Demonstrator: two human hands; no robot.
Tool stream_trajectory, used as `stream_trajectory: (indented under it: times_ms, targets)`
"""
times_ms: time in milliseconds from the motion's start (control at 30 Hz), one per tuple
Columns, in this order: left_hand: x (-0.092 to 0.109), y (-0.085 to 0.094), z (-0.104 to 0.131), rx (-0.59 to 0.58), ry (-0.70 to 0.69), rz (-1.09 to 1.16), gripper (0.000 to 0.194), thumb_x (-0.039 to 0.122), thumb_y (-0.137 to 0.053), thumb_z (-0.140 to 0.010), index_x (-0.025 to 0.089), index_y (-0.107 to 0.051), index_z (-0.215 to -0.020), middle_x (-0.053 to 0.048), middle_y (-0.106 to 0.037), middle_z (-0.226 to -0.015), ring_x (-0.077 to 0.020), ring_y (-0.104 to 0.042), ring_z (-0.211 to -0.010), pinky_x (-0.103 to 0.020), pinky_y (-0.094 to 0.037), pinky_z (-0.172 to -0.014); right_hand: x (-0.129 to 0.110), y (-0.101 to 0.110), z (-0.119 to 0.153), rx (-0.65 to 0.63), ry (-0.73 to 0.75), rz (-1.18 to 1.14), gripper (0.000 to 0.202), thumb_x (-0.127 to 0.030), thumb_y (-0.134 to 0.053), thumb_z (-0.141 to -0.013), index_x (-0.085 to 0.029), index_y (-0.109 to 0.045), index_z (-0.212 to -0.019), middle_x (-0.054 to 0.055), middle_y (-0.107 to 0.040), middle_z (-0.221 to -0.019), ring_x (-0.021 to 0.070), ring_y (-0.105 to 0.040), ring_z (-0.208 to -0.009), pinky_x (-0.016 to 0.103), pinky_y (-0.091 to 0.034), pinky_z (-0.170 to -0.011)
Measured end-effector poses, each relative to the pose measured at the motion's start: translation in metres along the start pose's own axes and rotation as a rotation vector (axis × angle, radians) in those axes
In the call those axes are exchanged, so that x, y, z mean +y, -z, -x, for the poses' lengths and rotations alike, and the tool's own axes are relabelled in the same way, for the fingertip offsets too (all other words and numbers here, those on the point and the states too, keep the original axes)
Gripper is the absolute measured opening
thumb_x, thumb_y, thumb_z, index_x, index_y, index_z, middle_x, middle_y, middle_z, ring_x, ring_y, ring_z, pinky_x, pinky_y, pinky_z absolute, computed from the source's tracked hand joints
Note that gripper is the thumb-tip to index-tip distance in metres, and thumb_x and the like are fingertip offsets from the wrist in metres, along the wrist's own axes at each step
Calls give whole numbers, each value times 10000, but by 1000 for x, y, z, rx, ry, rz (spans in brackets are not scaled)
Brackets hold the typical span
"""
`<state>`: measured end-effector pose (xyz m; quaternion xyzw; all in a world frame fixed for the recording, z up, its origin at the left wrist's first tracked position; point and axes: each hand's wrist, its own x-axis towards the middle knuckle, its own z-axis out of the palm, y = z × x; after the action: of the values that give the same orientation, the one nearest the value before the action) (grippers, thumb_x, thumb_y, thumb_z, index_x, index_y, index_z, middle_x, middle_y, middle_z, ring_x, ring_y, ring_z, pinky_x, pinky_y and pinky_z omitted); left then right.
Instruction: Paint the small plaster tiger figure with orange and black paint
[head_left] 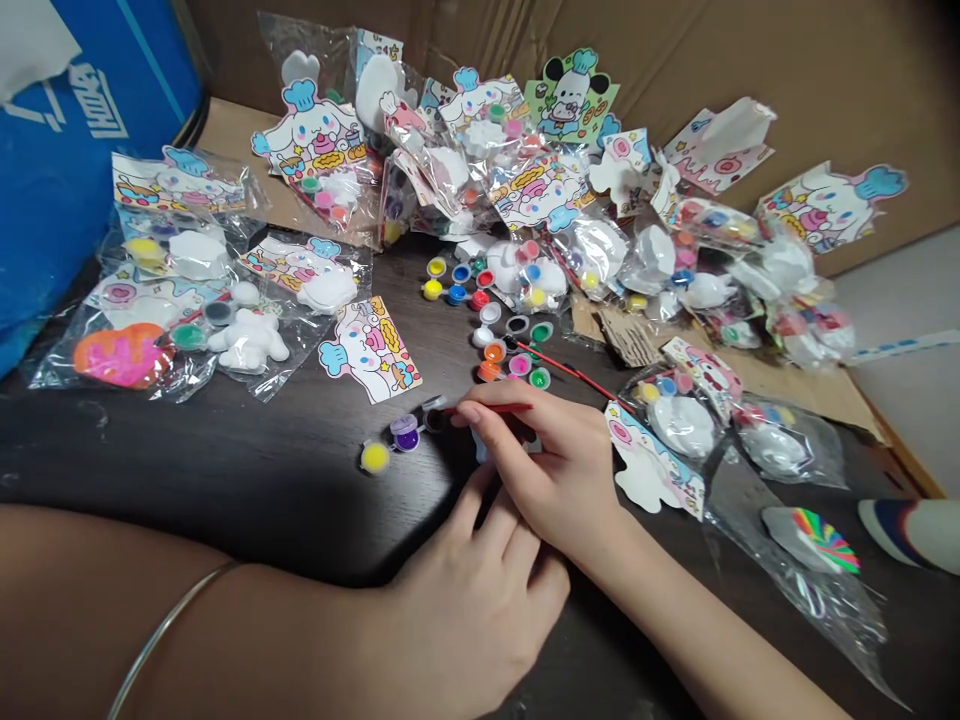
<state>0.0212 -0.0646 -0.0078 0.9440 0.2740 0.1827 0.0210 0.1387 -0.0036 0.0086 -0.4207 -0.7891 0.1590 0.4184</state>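
My right hand [551, 465] pinches a thin red paintbrush [499, 407] between thumb and fingers. The brush points left, its end at a small pot of black paint [433, 418]. Beneath it, my left hand [480, 590] is closed, fingers curled and partly covered by the right hand. A pale piece [481, 447] shows just past the left fingertips, mostly hidden, so I cannot tell its kind. Joined to the black pot are an open purple paint pot [406, 436] and a yellow paint pot [375, 457]. A second red paintbrush [574, 370] lies beyond my right hand.
More open paint pots [493, 352] stand ahead of my hands. Clear bags with white figures [251, 342] and printed cards [371, 350] spread left, back and right. A figure with rainbow stripes [814, 540] lies at right. A blue bag [82, 150] stands left, cardboard [712, 70] behind.
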Motion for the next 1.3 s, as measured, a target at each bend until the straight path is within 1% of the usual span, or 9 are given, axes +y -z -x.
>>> stream_trajectory:
  times_ms: [233, 300, 467, 567, 667, 800, 867, 1167, 1300]
  targets:
    - [1, 0, -1, -1, -6, 10, 283, 275, -552, -841, 121, -621, -1069, -114, -691, -1088, -281, -608, -1046, -449, -376, -979, -2, 2, 0, -31, 14, 1, 112, -107, -583, -861, -163, -631, -776, 4, -703, -674, 85, -608, -534, 183, -485, -526]
    - [1, 0, -2, 4, -16, -7, 282, 273, -525, -861, 114, -627, -1070, -124, -681, -1126, -294, -593, -1095, -462, -361, -997, -3, 5, 1, 56, -54, -52, 111, -114, -593, -856, -182, -630, -778, -15, -690, -667, 80, -600, -527, 185, -482, -520]
    - [0, -1, -1, 44, -21, -68, 343, 311, -497, -887, 75, -617, -1104, -170, -650, -1200, -339, -525, -1216, -475, -315, -1032, 1, 19, 9, 413, -280, -366, 109, -191, -600, -870, -214, -636, -769, -29, -628, -638, 78, -574, -511, 185, -446, -459]
    - [-1, -2, -2, 32, -25, -70, 336, 323, -506, -878, 85, -620, -1087, -167, -655, -1197, -339, -530, -1216, -474, -327, -1026, 8, 23, 20, 475, -395, -499, 140, -283, -624, -865, -217, -618, -742, -35, -585, -618, 74, -534, -479, 177, -400, -397]
    - [-1, -2, -2, 21, -23, -59, 329, 324, -516, -871, 87, -621, -1073, -170, -660, -1187, -332, -541, -1208, -467, -336, -1024, 14, 19, 32, 442, -392, -449, 159, -270, -579, -898, -219, -599, -749, -31, -566, -619, 78, -511, -484, 182, -394, -397]
    - [0, -2, -3, 13, -17, -51, 330, 306, -517, -874, 74, -623, -1085, -175, -664, -1174, -328, -555, -1186, -463, -320, -1034, 18, 13, 39, 332, -115, -258, 164, -183, -485, -939, -218, -585, -815, -16, -554, -651, 96, -515, -544, 221, -442, -482]
    - [0, -3, -3, 16, -14, -49, 338, 306, -517, -874, 75, -623, -1097, -168, -665, -1172, -328, -557, -1179, -464, -316, -1033, 19, 12, 39, 294, -26, -219, 158, -156, -463, -943, -215, -568, -840, -13, -548, -678, 97, -521, -567, 228, -450, -505]
    - [1, -3, -5, 51, 14, -54, 277, 249, -470, -894, 100, -642, -1052, -120, -698, -1111, -292, -591, -1131, -434, -325, -1017, 18, 13, 36, 221, -38, -154, 160, -98, -454, -923, -215, -530, -846, -22, -550, -673, 99, -532, -559, 241, -461, -515]
    - [1, -3, -5, 44, 7, -58, 288, 260, -465, -899, 101, -643, -1061, -122, -696, -1110, -292, -585, -1135, -435, -330, -1015, 19, 13, 36, 229, -44, -115, 161, -98, -459, -919, -217, -525, -834, -23, -543, -661, 99, -523, -556, 242, -458, -513]
